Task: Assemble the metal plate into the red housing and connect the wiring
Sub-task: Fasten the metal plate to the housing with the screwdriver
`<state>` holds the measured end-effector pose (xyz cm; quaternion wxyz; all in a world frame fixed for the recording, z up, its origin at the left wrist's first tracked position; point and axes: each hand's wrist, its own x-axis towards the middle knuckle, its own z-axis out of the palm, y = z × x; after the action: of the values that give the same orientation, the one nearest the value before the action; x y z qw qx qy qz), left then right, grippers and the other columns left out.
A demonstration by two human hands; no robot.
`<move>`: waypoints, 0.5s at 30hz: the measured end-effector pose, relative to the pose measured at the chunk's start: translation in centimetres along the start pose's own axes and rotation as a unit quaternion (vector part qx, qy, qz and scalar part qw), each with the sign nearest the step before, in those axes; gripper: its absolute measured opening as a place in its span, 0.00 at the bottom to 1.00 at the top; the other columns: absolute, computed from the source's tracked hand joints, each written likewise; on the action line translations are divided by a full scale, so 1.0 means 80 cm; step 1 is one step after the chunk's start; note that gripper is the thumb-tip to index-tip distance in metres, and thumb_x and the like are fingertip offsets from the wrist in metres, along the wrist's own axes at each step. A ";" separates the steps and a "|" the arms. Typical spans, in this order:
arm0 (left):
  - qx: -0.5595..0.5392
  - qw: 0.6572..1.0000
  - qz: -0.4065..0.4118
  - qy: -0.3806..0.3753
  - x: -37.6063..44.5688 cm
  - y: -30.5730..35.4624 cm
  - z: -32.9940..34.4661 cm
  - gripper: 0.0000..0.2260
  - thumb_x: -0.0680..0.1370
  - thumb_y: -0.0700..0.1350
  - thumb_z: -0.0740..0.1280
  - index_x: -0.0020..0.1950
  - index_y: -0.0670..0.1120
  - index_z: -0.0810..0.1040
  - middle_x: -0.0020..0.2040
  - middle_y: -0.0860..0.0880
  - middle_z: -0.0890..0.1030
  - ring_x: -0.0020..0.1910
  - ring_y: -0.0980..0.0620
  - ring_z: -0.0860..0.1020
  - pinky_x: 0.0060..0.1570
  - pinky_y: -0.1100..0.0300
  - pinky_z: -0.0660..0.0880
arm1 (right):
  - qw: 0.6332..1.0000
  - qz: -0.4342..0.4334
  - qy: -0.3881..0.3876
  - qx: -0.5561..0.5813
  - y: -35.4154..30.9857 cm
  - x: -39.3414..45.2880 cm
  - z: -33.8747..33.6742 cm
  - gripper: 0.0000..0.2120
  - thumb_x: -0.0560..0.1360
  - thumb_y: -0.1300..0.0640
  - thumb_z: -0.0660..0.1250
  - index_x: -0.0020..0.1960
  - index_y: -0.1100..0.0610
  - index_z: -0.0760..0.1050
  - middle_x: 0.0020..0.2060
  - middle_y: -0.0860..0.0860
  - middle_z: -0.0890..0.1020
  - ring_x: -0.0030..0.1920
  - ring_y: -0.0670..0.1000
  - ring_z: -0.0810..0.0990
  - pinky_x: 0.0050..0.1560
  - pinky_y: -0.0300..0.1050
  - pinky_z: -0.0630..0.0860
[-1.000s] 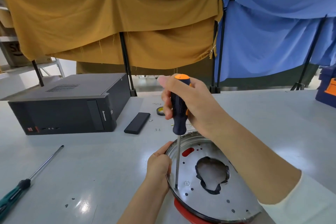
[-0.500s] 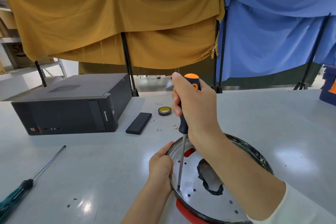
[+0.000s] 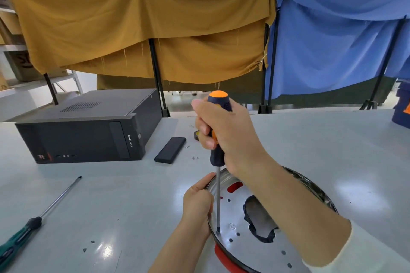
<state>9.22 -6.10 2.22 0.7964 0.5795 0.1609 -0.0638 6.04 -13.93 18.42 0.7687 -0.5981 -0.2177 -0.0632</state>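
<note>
A round shiny metal plate with several small holes and a dark-edged central opening lies inside the red housing, whose red edge shows at the lower left. My right hand grips the dark blue and orange handle of a screwdriver held upright, its tip planted on the plate near the left rim. My left hand grips the left rim of the housing, thumb over the edge. No wiring is plainly visible; my right forearm hides part of the plate.
A black desktop computer case lies at the back left, with a flat black box and a tape roll beside it. A long green-handled screwdriver lies at the left. Loose screws dot the grey table. Draped cloth screens stand behind.
My right hand has turned on the screwdriver handle, fingers regripping, while the tip stays at the same spot on the plate. My left hand keeps its hold on the rim.
</note>
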 end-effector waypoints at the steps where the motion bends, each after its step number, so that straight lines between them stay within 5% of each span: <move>1: 0.009 1.000 -0.001 -0.003 0.000 0.000 0.000 0.26 0.73 0.25 0.55 0.55 0.47 0.85 0.46 0.41 0.86 0.50 0.32 0.82 0.50 0.41 0.81 | 0.998 -0.019 0.064 -0.015 0.003 -0.002 0.004 0.15 0.75 0.60 0.64 0.31 0.54 0.65 0.26 0.54 0.67 0.21 0.47 0.63 0.22 0.36 0.63; 3: 0.018 1.000 -0.004 -0.007 -0.001 0.001 0.000 0.29 0.71 0.23 0.53 0.55 0.47 0.85 0.47 0.42 0.86 0.47 0.36 0.84 0.44 0.47 0.83 | 0.989 -0.035 0.133 -0.046 0.004 -0.002 0.005 0.14 0.75 0.60 0.65 0.32 0.55 0.66 0.26 0.53 0.68 0.20 0.47 0.65 0.22 0.36 0.65; 5: 0.014 1.000 -0.006 -0.008 -0.001 0.003 -0.001 0.31 0.70 0.22 0.52 0.55 0.48 0.85 0.47 0.43 0.86 0.46 0.38 0.85 0.46 0.45 0.83 | 0.990 -0.034 0.123 -0.066 0.002 0.002 -0.002 0.14 0.75 0.59 0.66 0.33 0.56 0.68 0.24 0.51 0.71 0.22 0.47 0.69 0.24 0.37 0.69; 9: -0.010 1.000 -0.010 -0.015 -0.002 0.005 -0.002 0.31 0.70 0.20 0.52 0.53 0.47 0.85 0.47 0.41 0.86 0.44 0.40 0.85 0.42 0.48 0.83 | 0.995 0.012 -0.091 0.035 -0.004 0.012 -0.030 0.04 0.71 0.54 0.69 0.40 0.54 0.78 0.37 0.50 0.82 0.38 0.50 0.80 0.36 0.45 0.78; 11: -0.012 1.000 -0.009 -0.018 -0.002 0.006 -0.002 0.30 0.70 0.21 0.53 0.55 0.46 0.84 0.48 0.41 0.86 0.45 0.39 0.85 0.43 0.48 0.82 | 0.966 0.065 -0.194 0.161 -0.008 0.012 -0.040 0.12 0.70 0.54 0.69 0.54 0.52 0.77 0.43 0.51 0.83 0.33 0.49 0.79 0.33 0.40 0.76; 13: -0.008 1.000 -0.007 -0.025 -0.004 0.007 -0.001 0.29 0.71 0.21 0.53 0.57 0.46 0.83 0.49 0.40 0.86 0.45 0.38 0.85 0.43 0.47 0.83 | 0.946 0.080 -0.257 0.181 -0.011 0.012 -0.043 0.15 0.72 0.55 0.65 0.58 0.54 0.75 0.37 0.51 0.82 0.25 0.45 0.74 0.29 0.37 0.72; 15: -0.014 1.000 0.000 -0.017 -0.006 0.007 -0.001 0.28 0.72 0.21 0.54 0.56 0.47 0.83 0.50 0.42 0.86 0.44 0.40 0.85 0.42 0.48 0.83 | 0.953 0.068 -0.261 0.139 -0.009 0.012 -0.037 0.08 0.72 0.54 0.62 0.45 0.56 0.78 0.27 0.48 0.76 0.21 0.44 0.69 0.25 0.35 0.68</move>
<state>8.93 -5.87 2.82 0.8073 0.5668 0.1483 -0.0713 7.43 -16.78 18.94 0.7631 -0.4944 -0.3761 0.1782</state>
